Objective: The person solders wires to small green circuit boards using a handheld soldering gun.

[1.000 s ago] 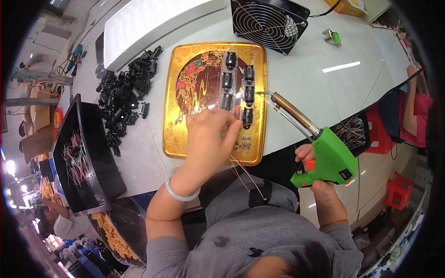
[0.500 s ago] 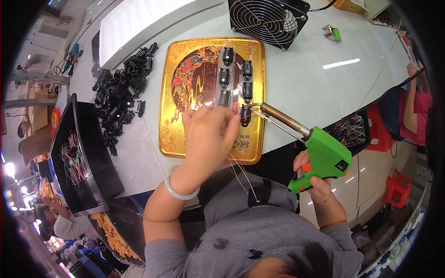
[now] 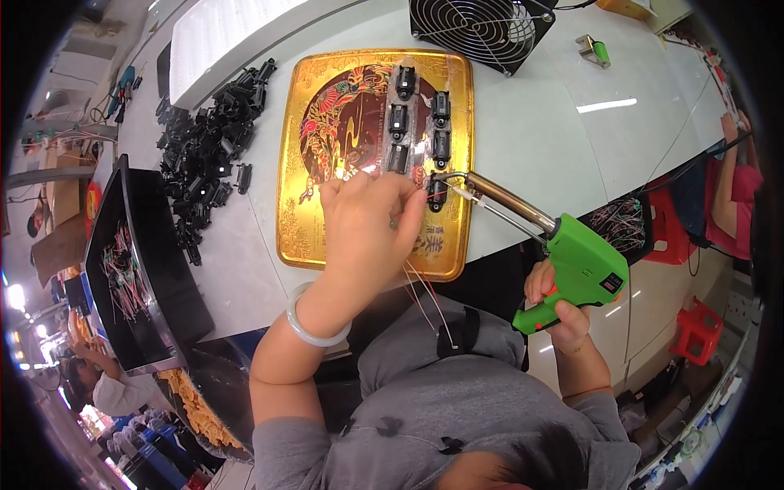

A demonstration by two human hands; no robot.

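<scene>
"On the gold metal tin (image 3: 296,241), four o'clock?"
"Black plastic part (image 3: 437,202); soldering, I judge. My left hand (image 3: 367,220) pinches thin red wire (image 3: 438,194), right hand (image 3: 570,322) clamps the green soldering gun (image 3: 586,260). Next calls for steadiness."

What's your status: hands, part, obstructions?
Left hand pinching thin wires. Right hand holding green soldering gun, tip at right column's lowest black part. Left fingertips close to tip.

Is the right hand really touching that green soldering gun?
Touching. The head view shows the right hand wrapped around the handle of the green soldering gun, with no gap between palm side and handle.
</scene>
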